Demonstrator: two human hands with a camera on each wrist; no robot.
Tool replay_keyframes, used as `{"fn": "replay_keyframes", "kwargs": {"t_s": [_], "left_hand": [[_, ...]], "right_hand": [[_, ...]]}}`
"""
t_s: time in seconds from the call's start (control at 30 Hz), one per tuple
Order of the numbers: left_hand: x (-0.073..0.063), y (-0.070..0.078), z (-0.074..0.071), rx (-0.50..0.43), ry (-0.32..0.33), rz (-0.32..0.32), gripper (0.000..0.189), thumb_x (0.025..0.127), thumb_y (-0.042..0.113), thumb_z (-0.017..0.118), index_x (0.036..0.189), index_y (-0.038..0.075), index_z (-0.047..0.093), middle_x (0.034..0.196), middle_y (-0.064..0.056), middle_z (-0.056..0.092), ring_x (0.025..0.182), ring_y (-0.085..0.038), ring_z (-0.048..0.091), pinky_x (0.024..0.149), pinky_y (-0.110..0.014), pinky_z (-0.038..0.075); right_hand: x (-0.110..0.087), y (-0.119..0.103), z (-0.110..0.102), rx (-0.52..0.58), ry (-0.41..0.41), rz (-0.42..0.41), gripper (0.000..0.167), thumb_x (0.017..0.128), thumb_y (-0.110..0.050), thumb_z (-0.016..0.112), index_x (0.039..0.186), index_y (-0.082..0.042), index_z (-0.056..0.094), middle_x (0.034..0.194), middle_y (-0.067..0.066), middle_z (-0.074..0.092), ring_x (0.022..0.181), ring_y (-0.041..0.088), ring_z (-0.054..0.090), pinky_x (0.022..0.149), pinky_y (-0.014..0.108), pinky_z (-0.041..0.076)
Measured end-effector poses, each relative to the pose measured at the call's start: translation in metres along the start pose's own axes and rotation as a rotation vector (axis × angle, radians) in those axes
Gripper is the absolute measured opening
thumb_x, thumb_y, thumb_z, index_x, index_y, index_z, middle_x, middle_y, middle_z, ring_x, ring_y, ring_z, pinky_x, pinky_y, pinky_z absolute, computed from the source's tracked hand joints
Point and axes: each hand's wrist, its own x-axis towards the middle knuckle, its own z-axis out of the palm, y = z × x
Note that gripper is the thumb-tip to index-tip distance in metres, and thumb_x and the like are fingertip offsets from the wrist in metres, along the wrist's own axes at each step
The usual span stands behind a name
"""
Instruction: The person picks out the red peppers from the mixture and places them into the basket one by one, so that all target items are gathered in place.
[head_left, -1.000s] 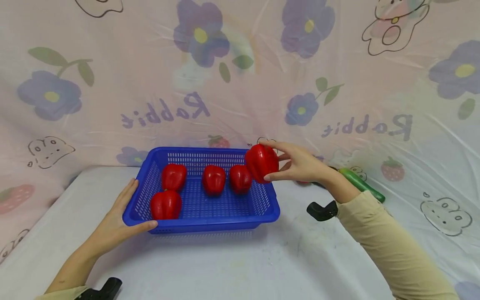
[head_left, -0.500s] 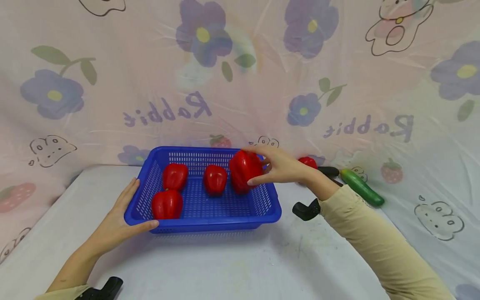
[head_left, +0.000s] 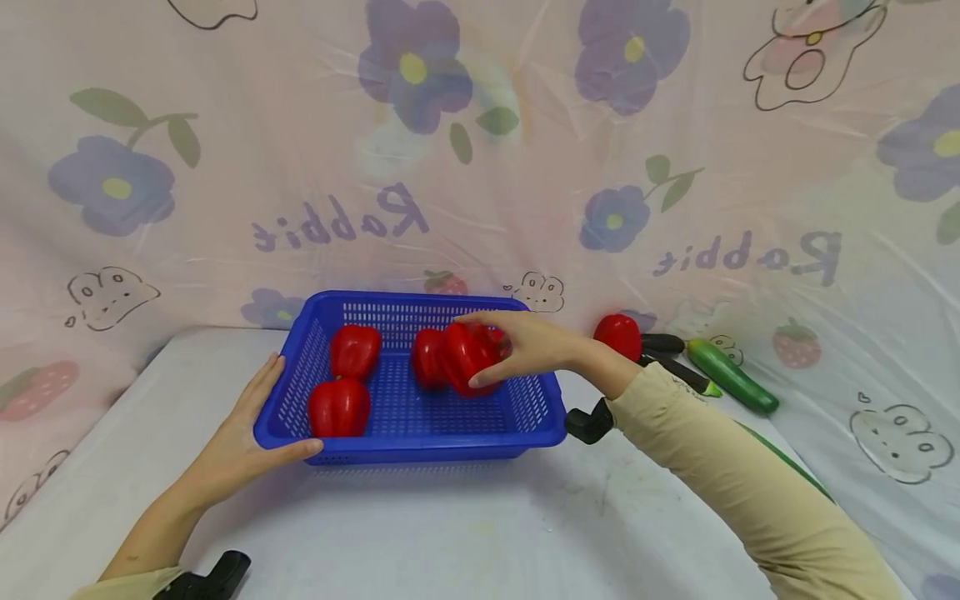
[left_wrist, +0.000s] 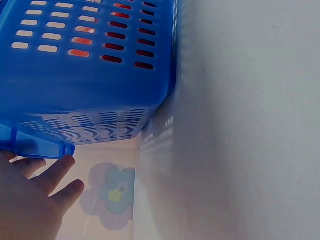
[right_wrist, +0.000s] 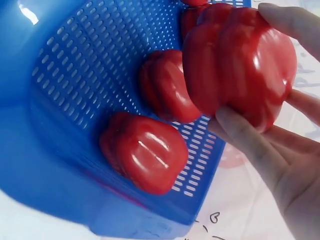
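Note:
My right hand (head_left: 536,342) grips a glossy red bell pepper (head_left: 467,358) between thumb and fingers, over the right half of a blue perforated plastic basket (head_left: 420,450). In the right wrist view the held pepper (right_wrist: 235,65) overlaps other peppers lying behind it. Two red peppers (head_left: 356,352) (head_left: 339,408) lie at the basket's left, one behind the other. Another pepper (head_left: 427,360) is beside the held one, and one more is mostly hidden behind my right hand. My left hand (head_left: 232,450) rests at the basket's left front corner, thumb on the front rim and straight fingers along the left side.
On the white table (head_left: 480,533), right of the basket, lie a red pepper (head_left: 618,335), two dark eggplant-like vegetables (head_left: 663,343) (head_left: 684,373) and a green cucumber-like vegetable (head_left: 731,377). Something green shows beside the right sleeve (head_left: 697,450). A patterned curtain (head_left: 480,208) hangs close behind the basket.
My right hand has carried the pepper left and down from above the basket's right rim to beside the middle pepper. Vegetables on the right have come into fuller view. My left hand stays at the basket.

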Motion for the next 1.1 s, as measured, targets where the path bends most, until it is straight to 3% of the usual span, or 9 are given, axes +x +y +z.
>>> {"fn": "replay_keyframes", "kwargs": {"t_s": [0.3, 0.7, 0.83, 1.1], "left_hand": [[0.001, 0.001, -0.001, -0.003, -0.004, -0.005, 0.111, 0.077, 0.032, 0.077, 0.155, 0.027, -0.001, 0.163, -0.005, -0.007, 0.145, -0.047, 0.002, 0.093, -0.082, 0.021], [0.000, 0.002, 0.000, -0.013, -0.006, -0.018, 0.111, 0.077, 0.032, 0.077, 0.155, 0.028, -0.001, 0.163, -0.005, -0.007, 0.144, -0.047, 0.003, 0.093, -0.082, 0.020], [0.000, 0.002, 0.000, -0.024, -0.005, -0.016, 0.110, 0.077, 0.032, 0.077, 0.155, 0.028, 0.000, 0.163, -0.004, -0.007, 0.145, -0.047, 0.003, 0.093, -0.082, 0.020], [0.000, 0.001, 0.000, -0.035, 0.000, -0.007, 0.110, 0.077, 0.030, 0.078, 0.155, 0.026, 0.001, 0.163, -0.004, -0.006, 0.145, -0.047, 0.003, 0.094, -0.081, 0.020]], "right_hand": [[0.009, -0.002, 0.008, -0.039, -0.042, -0.028, 0.077, 0.079, -0.029, 0.077, 0.146, -0.019, 0.041, 0.138, 0.008, 0.051, 0.121, 0.025, 0.051, 0.084, 0.033, 0.057], [0.028, -0.012, 0.019, -0.123, -0.193, 0.083, 0.076, 0.078, -0.036, 0.077, 0.145, -0.024, 0.042, 0.134, 0.004, 0.052, 0.122, 0.021, 0.048, 0.084, 0.030, 0.056], [0.036, -0.016, 0.023, -0.157, -0.247, 0.140, 0.077, 0.078, -0.040, 0.076, 0.145, -0.027, 0.041, 0.135, 0.005, 0.050, 0.125, 0.026, 0.045, 0.085, 0.033, 0.056], [0.047, -0.018, 0.030, -0.156, -0.287, 0.202, 0.078, 0.077, -0.040, 0.077, 0.145, -0.028, 0.041, 0.138, 0.004, 0.049, 0.127, 0.024, 0.043, 0.087, 0.036, 0.055]]}}
